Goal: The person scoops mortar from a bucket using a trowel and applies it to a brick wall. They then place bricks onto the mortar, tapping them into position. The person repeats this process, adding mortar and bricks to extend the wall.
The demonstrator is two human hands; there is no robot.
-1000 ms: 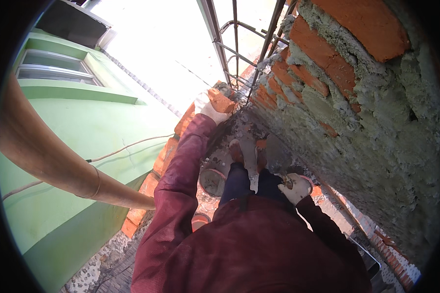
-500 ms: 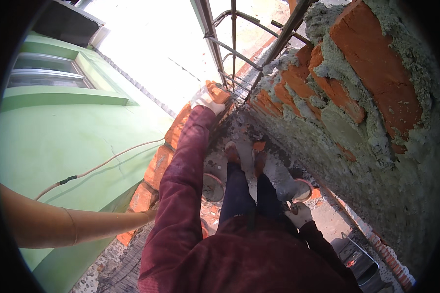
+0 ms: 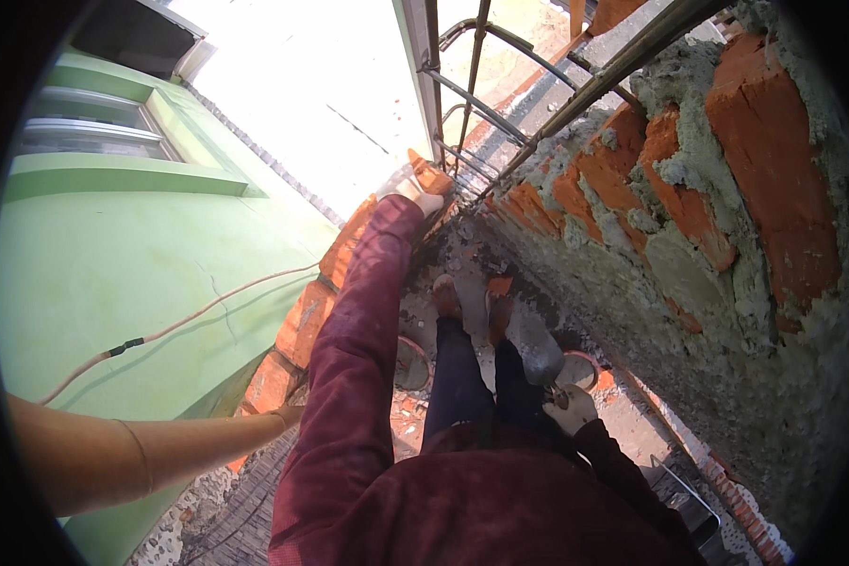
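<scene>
My left hand, in a pale glove, reaches up to the corner and grips an orange brick at the end of a short row of laid bricks. My right hand, also gloved, is low beside my right thigh, closed on the handle of a trowel with a grey blade. Just right of the blade is a round container. My bare feet stand on mortar-spattered ground between the bricks and the rough wall.
A mortar-smeared brick wall rises at the right, a rebar cage stands ahead. At the left are a green wall with a window and cable, and a bamboo pole. A bucket sits beside my left leg.
My left hand and the brick have edged up toward the rebar. The view has shifted, so the right wall and cage appear larger and the bamboo pole lies lower in view.
</scene>
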